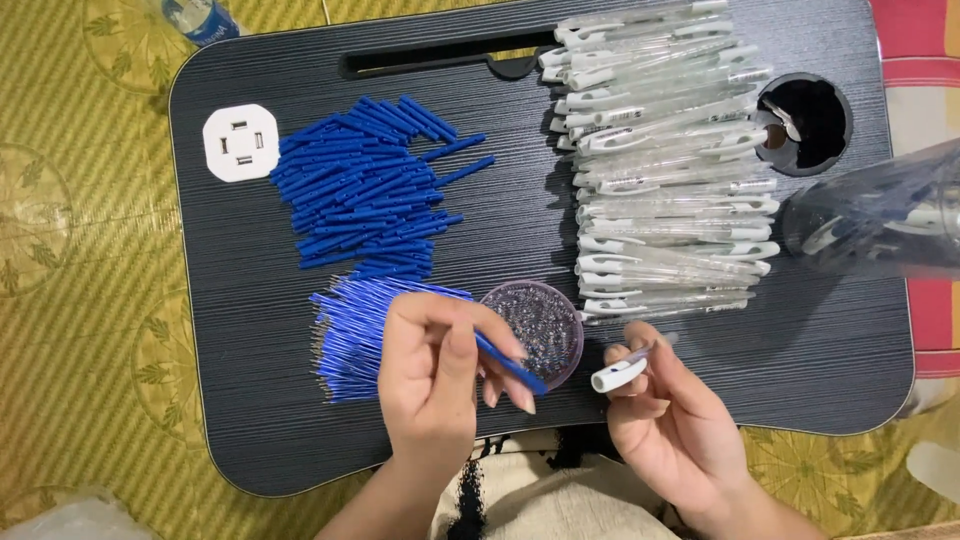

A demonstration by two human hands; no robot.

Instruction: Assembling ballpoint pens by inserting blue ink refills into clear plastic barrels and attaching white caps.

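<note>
— What have the hands got?

— The left hand (432, 385) is pinched shut on a blue refill (510, 364), thumb and fingers closed round its upper end, tip slanting down to the right. The right hand (668, 420) is closed on a clear barrel (628, 366) with a white clip end, held low between thumb and fingers, its open end pointing up and right.

— Are the two touching?

— No, near but apart, both just above the tray's (250, 430) front edge, beside the small bowl (535, 328) of tiny metal pieces.

— How would you do it well?

— I'd judge: line the refill up with the barrel's axis before pushing, and grip nearer the tip so the thin tube doesn't bend.

— What does the refill look like?

— Slim, straight, solid blue, like the refill pile (350, 335) behind the left hand.

— And around them?

— Blue sleeves (365, 185) heaped further back, clear pens (665, 160) stacked to the right, a white square plug plate (240, 143) on the left, a plastic bag (880, 215) at the right edge.
</note>
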